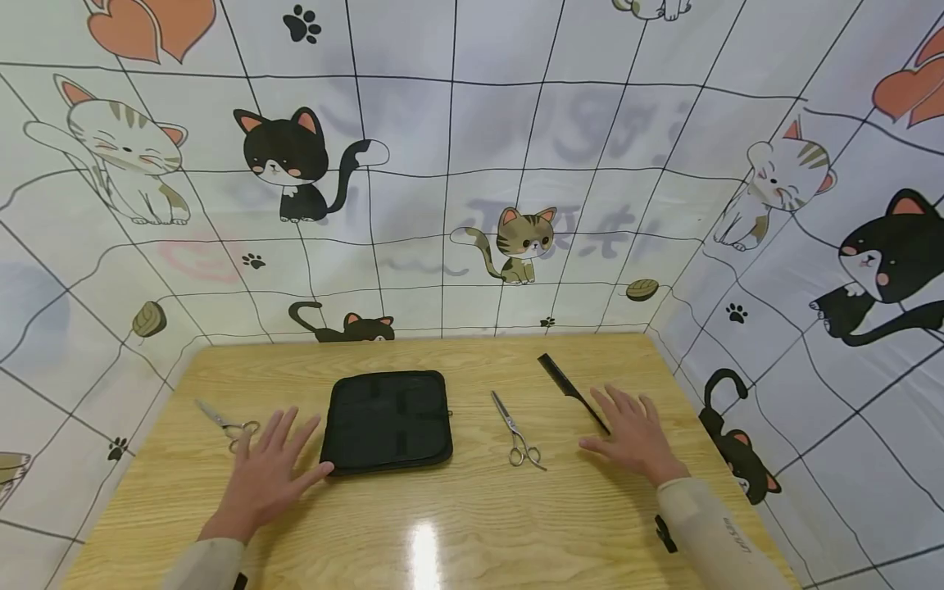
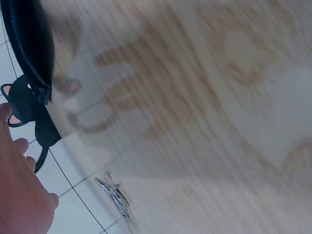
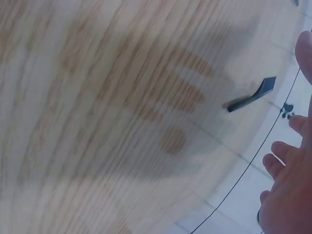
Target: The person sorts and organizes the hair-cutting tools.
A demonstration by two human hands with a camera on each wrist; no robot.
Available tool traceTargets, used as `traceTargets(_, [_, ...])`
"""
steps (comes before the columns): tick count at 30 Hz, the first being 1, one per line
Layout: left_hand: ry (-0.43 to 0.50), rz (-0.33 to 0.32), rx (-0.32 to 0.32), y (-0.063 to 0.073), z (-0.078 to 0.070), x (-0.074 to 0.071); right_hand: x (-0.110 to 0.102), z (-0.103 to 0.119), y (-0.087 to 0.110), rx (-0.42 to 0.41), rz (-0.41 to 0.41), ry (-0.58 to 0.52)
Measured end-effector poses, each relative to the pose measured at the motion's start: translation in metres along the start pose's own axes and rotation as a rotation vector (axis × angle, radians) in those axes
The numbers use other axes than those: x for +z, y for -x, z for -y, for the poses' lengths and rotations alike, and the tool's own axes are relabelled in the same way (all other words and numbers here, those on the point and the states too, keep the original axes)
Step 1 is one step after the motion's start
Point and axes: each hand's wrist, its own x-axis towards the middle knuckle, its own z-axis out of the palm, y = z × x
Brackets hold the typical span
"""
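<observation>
My left hand point(image 1: 269, 469), fingers spread and holding nothing, hovers over the table at the left. Its thumb tip is by the near left corner of a flat black case point(image 1: 387, 422). Just beyond its fingers lies a pair of silver scissors point(image 1: 224, 422), partly covered in the head view; the left wrist view shows these scissors point(image 2: 114, 196) too. A second pair of hairdressing scissors point(image 1: 514, 430) rests right of the case. Over at the right my right hand point(image 1: 633, 434) is spread above the table, its fingers by the thin handle of a black tail comb point(image 1: 564, 381).
The wooden table point(image 1: 472, 524) has a bright light reflection near its front. White curtain-like sheets point(image 1: 413, 205) printed with cats and grid lines surround its back and sides.
</observation>
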Motion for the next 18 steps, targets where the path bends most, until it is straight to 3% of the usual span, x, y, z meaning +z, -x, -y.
traceTargets(9, [0.073, 0.062, -0.014, -0.008, -0.017, 0.001, 0.008, 0.026, -0.010, -0.050, -0.023, 0.046])
traceTargets(18, [0.119, 0.070, 0.005, -0.017, -0.037, 0.009, 0.016, 0.061, -0.024, -0.080, -0.054, 0.074])
